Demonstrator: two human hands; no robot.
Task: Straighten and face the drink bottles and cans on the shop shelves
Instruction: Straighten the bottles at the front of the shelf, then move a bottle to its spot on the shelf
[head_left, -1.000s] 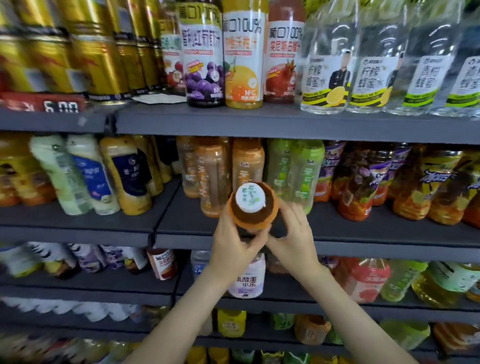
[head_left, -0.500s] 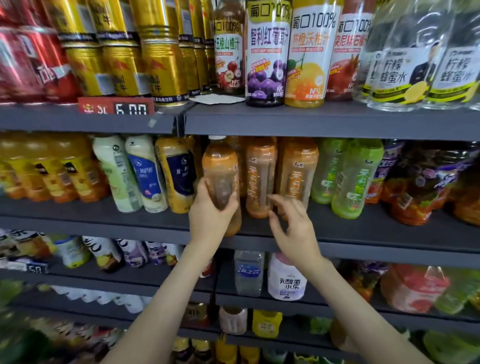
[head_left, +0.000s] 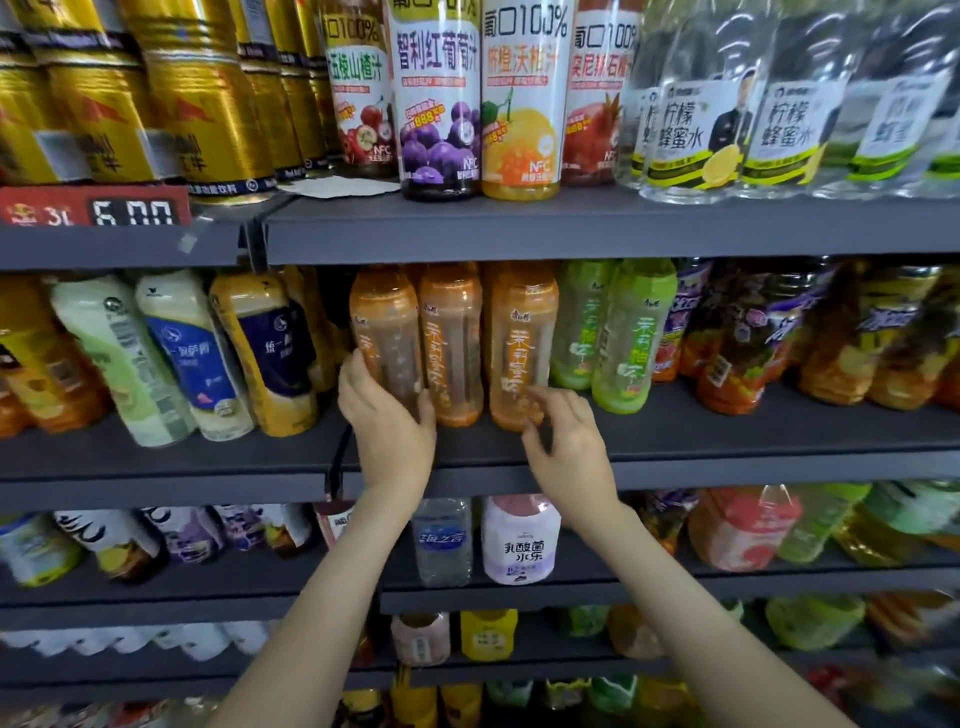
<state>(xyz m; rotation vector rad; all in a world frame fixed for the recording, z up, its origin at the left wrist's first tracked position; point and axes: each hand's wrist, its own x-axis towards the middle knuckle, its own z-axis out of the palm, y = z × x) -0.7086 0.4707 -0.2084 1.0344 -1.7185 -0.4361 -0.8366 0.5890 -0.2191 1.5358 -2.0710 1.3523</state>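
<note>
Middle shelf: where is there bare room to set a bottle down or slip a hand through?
Bare front strip of the middle shelf before the green bottles, right of the right hand; another before the leaning navy-label bottle. A dark gap shows between that bottle and the orange bottle the left hand grips. The three orange bottles stand shoulder to shoulder.

Bare forearms, bare left grip, right grip

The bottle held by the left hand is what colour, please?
The bottle is orange with a brownish translucent middle; head view.
</note>
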